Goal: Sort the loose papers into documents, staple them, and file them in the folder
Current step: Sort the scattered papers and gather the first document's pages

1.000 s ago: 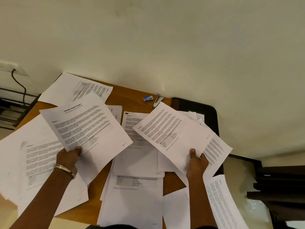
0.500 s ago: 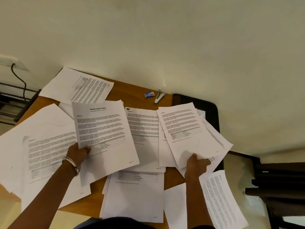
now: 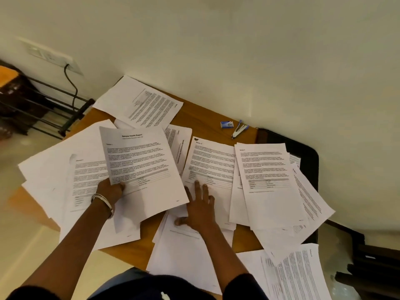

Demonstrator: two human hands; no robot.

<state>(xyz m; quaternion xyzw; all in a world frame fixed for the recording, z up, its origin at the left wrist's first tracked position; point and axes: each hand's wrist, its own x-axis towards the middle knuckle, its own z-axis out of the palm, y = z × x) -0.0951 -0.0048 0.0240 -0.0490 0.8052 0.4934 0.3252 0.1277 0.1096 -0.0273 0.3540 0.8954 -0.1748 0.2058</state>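
My left hand point(image 3: 109, 189) pinches the title page point(image 3: 142, 172) by its near edge; my right hand point(image 3: 200, 210) lies flat on the middle page point(image 3: 213, 163); paper is light and floppy, so I hold edges.

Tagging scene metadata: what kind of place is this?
Probably a home or small office room: a wooden desk against a plain wall, strewn with printed papers, a stapler, and a wall socket with a cable.

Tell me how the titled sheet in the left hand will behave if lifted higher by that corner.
The titled sheet will likely flop: the left hand grips only its lower edge. It looks light, so it should lift easily, though it may slip from the fingers.
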